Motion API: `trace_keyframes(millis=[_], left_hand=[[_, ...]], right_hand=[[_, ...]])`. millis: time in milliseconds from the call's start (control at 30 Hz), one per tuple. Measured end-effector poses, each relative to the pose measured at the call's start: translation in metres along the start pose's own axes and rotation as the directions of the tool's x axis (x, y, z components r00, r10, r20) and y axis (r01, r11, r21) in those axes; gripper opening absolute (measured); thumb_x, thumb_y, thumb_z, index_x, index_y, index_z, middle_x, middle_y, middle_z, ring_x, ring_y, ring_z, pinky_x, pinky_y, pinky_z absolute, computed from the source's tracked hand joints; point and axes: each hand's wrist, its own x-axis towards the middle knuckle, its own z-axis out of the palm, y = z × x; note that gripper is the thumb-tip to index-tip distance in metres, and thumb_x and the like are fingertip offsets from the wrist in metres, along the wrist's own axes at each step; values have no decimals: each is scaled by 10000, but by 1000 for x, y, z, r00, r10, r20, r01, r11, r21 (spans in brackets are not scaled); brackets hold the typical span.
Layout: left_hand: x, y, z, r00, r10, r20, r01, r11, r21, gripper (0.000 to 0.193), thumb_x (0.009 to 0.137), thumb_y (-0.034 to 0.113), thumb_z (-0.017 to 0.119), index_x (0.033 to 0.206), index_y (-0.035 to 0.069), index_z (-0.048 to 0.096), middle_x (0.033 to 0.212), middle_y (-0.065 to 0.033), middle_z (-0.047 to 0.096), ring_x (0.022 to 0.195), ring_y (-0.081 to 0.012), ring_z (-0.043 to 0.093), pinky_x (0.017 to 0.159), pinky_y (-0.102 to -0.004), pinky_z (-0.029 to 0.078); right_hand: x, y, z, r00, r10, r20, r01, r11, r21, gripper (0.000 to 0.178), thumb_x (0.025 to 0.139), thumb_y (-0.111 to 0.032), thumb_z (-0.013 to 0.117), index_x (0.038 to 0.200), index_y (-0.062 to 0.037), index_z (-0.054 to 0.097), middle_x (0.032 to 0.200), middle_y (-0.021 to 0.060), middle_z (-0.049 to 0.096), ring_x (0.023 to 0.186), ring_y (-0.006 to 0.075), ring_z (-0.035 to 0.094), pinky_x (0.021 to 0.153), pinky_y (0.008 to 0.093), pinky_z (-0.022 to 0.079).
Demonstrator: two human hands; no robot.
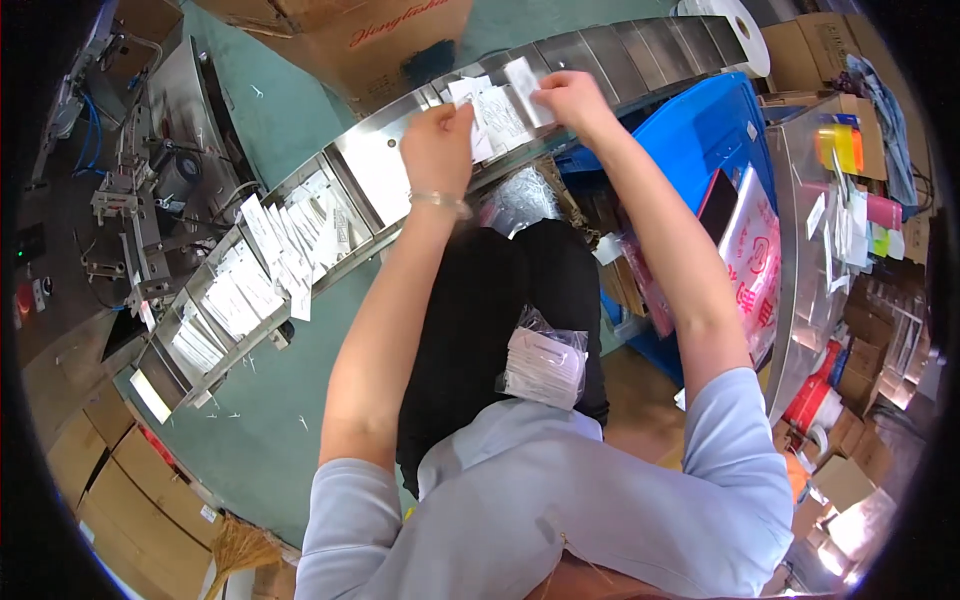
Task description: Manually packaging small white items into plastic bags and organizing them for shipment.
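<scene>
The right hand (572,98) has its fingers pinched together on a white card (527,92), above a loose pile of cards (497,122) on the metal worktop (630,62). The left hand (437,150) bends beside that pile; I cannot tell how closed its fingers are or whether they grip anything. One stack sits in a clear bag (545,365) on the lap (462,320), seemingly done; more loose cards (310,228) remain in the worktop's left sections.

Bright centre, dark fisheye rim, edges bowed; white glare lower right.
</scene>
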Motion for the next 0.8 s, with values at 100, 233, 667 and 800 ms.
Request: trace_keyframes(millis=[100, 233, 667, 800], left_hand=[[-14, -18, 17, 967, 246, -74, -213, 928, 306, 324, 801, 170, 661, 1026, -48, 581, 807, -109, 566, 735, -160, 535, 606, -251, 450], [-47, -10, 19, 980, 200, 9, -196, 949, 249, 382, 793, 121, 629, 1104, -67, 511, 940, -177, 501, 872, -289, 485, 751, -340, 414], [-62, -43, 15, 997, 61, -54, -67, 990, -120, 284, 796, 87, 618, 1040, -38, 546, 968, -154, 501, 826, -247, 526, 756, -349, 445], [-44, -19, 0, 976, -218, 4, 210, 932, -295, 287, 792, 104, 625, 1031, -41, 561, 968, -151, 522, 751, -221, 549, 705, -331, 467]], right_hand=[[4, -3, 20, 991, 117, -66, -134, 892, -433, 520, 680, -335, 764, 1019, 35, 628, 950, 179, 654, 851, 264, 625, 787, 321, 487], [40, 38, 18, 971, 161, 177, -120, 967, -224, 760, 613, -485, 780, 1089, 74, 583, 1018, 207, 634, 925, 288, 619, 815, 323, 478], [46, 30, 72, 905, 328, 272, -360, 930, 73, 760, 613, -448, 809, 1118, 65, 566, 1078, 181, 589, 985, 256, 564, 825, 348, 446], [33, 11, 68, 871, 233, 433, -259, 966, 2, 701, 620, -407, 811, 1100, 50, 581, 1036, 171, 607, 981, 230, 560, 852, 332, 417]])
